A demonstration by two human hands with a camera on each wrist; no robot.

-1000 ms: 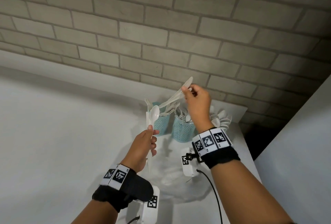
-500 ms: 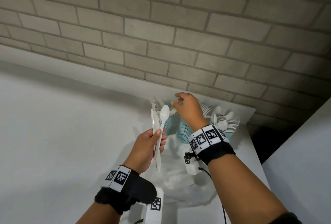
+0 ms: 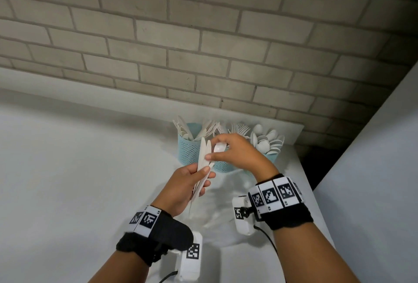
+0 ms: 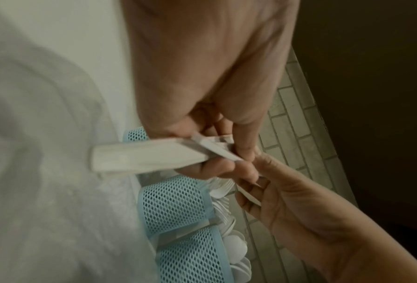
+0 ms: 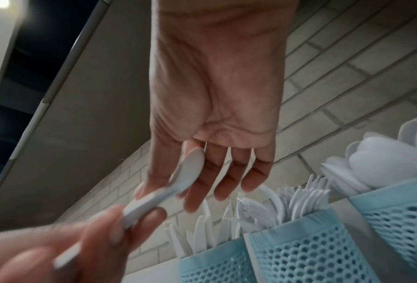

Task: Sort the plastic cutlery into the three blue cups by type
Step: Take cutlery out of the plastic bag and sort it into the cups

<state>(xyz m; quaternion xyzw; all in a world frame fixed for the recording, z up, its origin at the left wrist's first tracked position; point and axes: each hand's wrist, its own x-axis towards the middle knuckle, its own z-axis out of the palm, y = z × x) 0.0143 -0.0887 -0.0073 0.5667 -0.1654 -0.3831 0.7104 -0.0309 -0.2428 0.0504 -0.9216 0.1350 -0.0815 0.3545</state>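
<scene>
My left hand [image 3: 201,176] grips a small bundle of white plastic cutlery [image 3: 203,158], knives plus one spoon, upright in front of the cups. My right hand [image 3: 217,150] pinches the spoon's bowl [image 3: 219,147] at the top of that bundle between thumb and index finger. The right wrist view shows the spoon [image 5: 190,172] against those fingers, and the left wrist view shows the handles [image 4: 142,159] in my left hand. Three blue mesh cups stand by the wall: knives in the left one [image 3: 188,149], forks in the middle one [image 3: 222,166], spoons in the right one [image 3: 272,158].
A crumpled clear plastic bag [image 3: 214,215] lies on the white table [image 3: 79,181] under my hands. A brick wall [image 3: 203,45] rises just behind the cups. A white panel [image 3: 373,169] borders the table on the right, with a dark gap beside it.
My right hand held a piece high above the cups, lowered over them, and now has come back and pinches the spoon in the left hand's bundle. My left hand stayed roughly in place.
</scene>
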